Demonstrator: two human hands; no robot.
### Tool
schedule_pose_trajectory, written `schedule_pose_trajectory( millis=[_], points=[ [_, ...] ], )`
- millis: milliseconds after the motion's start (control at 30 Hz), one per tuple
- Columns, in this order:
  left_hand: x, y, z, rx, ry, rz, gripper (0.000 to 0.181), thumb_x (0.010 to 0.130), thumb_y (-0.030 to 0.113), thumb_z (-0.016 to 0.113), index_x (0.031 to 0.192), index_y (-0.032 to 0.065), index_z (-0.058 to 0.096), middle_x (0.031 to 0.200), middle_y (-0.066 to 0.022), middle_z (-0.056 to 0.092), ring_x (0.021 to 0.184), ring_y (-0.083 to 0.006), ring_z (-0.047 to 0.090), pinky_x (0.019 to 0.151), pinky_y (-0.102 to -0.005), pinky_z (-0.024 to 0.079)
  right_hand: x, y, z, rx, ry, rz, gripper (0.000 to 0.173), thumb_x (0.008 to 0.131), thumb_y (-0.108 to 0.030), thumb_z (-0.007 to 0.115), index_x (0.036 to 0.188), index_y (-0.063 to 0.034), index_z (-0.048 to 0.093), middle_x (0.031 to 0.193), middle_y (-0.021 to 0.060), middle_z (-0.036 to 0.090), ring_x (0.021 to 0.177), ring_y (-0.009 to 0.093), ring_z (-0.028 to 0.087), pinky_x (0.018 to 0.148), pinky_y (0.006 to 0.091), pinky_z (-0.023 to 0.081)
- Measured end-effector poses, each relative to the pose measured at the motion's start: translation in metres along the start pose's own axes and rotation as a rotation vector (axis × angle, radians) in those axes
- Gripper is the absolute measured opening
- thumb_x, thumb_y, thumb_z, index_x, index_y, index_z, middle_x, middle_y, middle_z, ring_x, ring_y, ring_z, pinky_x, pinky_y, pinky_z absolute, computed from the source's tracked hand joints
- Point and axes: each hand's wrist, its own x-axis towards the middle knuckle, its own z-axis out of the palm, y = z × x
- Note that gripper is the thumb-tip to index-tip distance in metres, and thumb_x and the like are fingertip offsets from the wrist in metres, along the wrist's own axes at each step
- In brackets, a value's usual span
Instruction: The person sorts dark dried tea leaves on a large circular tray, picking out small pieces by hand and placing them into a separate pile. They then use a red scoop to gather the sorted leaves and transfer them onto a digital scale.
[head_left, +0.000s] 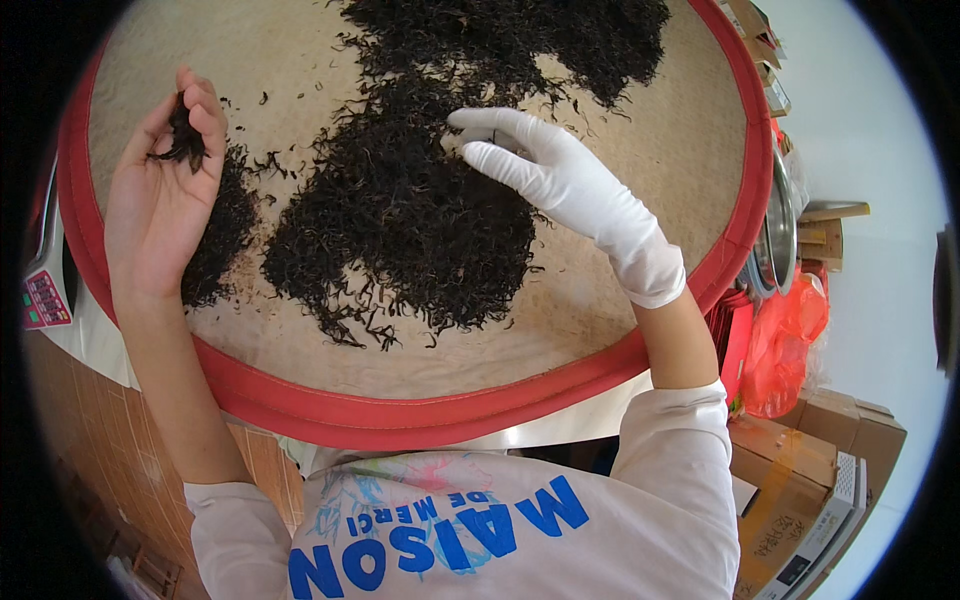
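Note:
My left hand (171, 172), bare and palm up, has its fingers curled around a small clump of dark dried leaves (187, 139), which look like tea. It is raised at the left side of a large round tray (600, 315) with a pale cloth-like surface and a red padded rim. My right hand (540, 157) wears a white glove and hovers over the right edge of the large middle leaf pile (405, 202). Its thumb and forefinger are apart; no leaf clump shows between them. Below my left hand lies a smaller, finer dark pile (225, 232), partly hidden by the wrist.
Another leaf pile (510, 37) spreads at the tray's far side. A device with a pink keypad (46, 298) stands left of the tray. On the right are metal bowls (781, 217), a red plastic bag (784, 345) and cardboard boxes (784, 450). Wooden-look flooring (97, 420) shows at lower left.

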Motion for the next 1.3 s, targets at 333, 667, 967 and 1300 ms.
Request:
schedule_pose_trajectory(
  millis=[333, 667, 967, 1300],
  points=[
    [-0.001, 0.000, 0.001, 0.016, 0.049, 0.017, 0.025, 0.100, 0.004, 0.037, 0.120, -0.0062, 0.049, 0.112, -0.0129, 0.052, 0.101, -0.0227, 0.055, 0.092, -0.0345, 0.050, -0.015, -0.005, 0.014, -0.482, -0.106, -0.354, 0.086, 0.070, -0.033, 0.081, 0.141, -0.0071, 0.041, 0.139, 0.0246, 0.042, 0.128, 0.041, 0.041, 0.106, 0.0433, 0.038],
    [0.001, 0.000, -0.001, 0.050, 0.049, 0.026, 0.027, 0.100, 0.005, 0.037, 0.121, -0.0074, 0.049, 0.111, -0.0144, 0.053, 0.101, -0.0237, 0.056, 0.092, -0.0355, 0.050, -0.028, 0.000, -0.009, -0.403, -0.123, -0.087, 0.077, 0.073, -0.009, 0.076, 0.142, -0.0148, 0.041, 0.117, 0.0183, 0.059, 0.101, 0.035, 0.060, 0.088, 0.0402, 0.050],
    [0.002, 0.000, -0.002, 0.087, 0.083, 0.032, 0.026, 0.100, 0.005, 0.038, 0.121, -0.0076, 0.049, 0.112, -0.0140, 0.052, 0.100, -0.0232, 0.056, 0.091, -0.0345, 0.050, -0.035, 0.007, -0.008, -0.697, 0.023, -0.116, 0.039, 0.078, -0.022, 0.074, 0.113, -0.0092, 0.062, 0.106, 0.0132, 0.064, 0.094, 0.033, 0.062, 0.082, 0.0384, 0.051],
    [0.004, -0.002, -0.004, 0.116, 0.083, 0.006, 0.027, 0.101, 0.005, 0.038, 0.122, -0.0060, 0.049, 0.112, -0.0140, 0.054, 0.102, -0.0228, 0.057, 0.092, -0.0339, 0.051, 0.000, 0.018, 0.016, -0.558, 0.257, -0.346, 0.020, 0.080, -0.017, 0.071, 0.098, -0.0095, 0.068, 0.091, 0.0080, 0.065, 0.086, 0.029, 0.063, 0.076, 0.0369, 0.052]
  ],
)
